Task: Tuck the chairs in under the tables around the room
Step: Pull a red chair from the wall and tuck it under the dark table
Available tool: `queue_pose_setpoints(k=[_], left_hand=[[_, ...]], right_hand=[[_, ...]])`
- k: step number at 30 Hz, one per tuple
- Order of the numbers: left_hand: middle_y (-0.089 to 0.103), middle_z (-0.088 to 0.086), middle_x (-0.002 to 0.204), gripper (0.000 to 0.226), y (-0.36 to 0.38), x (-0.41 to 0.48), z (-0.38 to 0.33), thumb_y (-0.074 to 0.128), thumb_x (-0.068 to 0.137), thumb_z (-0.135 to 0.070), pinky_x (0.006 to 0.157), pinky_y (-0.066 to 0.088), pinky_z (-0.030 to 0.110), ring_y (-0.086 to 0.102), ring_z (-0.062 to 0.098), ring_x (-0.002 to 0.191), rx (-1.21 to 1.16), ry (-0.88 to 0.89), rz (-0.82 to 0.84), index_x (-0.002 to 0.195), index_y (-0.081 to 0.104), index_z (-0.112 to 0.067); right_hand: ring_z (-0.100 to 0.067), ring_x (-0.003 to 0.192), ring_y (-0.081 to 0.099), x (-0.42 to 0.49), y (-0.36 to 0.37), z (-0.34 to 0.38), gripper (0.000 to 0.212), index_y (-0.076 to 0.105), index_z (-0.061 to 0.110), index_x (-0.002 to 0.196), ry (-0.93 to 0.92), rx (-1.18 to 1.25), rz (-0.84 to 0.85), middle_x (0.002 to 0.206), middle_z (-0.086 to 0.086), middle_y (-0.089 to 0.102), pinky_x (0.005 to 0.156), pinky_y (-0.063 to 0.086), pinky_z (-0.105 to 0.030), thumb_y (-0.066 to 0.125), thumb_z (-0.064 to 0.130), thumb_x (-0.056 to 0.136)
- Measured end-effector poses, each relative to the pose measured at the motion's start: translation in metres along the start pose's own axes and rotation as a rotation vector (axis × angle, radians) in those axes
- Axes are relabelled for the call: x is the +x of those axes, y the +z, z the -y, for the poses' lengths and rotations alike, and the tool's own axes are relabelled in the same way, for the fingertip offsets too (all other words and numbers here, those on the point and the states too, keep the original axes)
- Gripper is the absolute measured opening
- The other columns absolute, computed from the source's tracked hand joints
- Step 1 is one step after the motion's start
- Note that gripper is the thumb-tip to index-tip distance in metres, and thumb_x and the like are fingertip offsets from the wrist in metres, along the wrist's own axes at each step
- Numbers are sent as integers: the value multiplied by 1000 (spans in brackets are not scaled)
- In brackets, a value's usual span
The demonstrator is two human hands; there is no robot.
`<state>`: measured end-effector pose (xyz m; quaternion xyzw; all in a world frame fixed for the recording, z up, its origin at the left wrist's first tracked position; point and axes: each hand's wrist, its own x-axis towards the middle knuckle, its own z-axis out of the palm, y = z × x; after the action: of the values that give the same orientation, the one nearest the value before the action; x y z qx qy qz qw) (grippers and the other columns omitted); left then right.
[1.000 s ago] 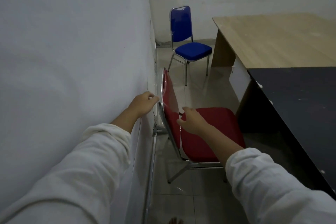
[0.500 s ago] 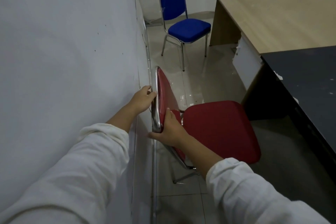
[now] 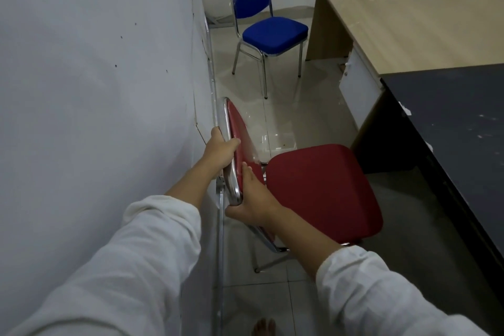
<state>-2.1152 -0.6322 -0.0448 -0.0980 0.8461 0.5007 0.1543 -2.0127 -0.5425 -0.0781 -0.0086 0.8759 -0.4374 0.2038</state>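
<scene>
A red padded chair (image 3: 321, 188) with a chrome frame stands between the white wall and a dark table (image 3: 450, 128), its seat facing the table. My left hand (image 3: 219, 148) is closed around the top of its backrest frame. My right hand (image 3: 252, 198) grips the lower near edge of the same backrest. Farther back, a blue chair (image 3: 274, 34) stands in the open beside a light wooden desk (image 3: 409, 8).
The white wall (image 3: 95, 90) runs close along my left, with a metal strip (image 3: 219, 240) at its edge. A white drawer unit (image 3: 357, 84) hangs under the wooden desk. A bare foot (image 3: 263, 327) shows at the bottom on the tiled floor.
Both hands have closed more firmly on the red backrest, the right sliding down its near edge. The red chair has shifted toward the dark table, and my view has tipped down and moved closer.
</scene>
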Motion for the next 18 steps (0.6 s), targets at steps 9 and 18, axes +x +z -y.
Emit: queue_pose_setpoints(k=[9,18], left_hand=[[54,4,88,39,63,-65,-5,49,91,-21,70,53,37,56,18,72,-61,-17,-111,125,35,-8],[59,17,111,48,138,-133,-11,49,90,-14,61,47,31,59,24,76,-264,-77,-172,132,28,-6]], right_hand=[[-34,132,44,-63,-41,-52,121,-2,22,153,16,-65,74,149,-14,37,103,45,-37,68,42,57],[-17,109,55,-148,-89,-94,109,4,32,153,20,-139,115,136,-2,50,85,49,-29,72,14,70]])
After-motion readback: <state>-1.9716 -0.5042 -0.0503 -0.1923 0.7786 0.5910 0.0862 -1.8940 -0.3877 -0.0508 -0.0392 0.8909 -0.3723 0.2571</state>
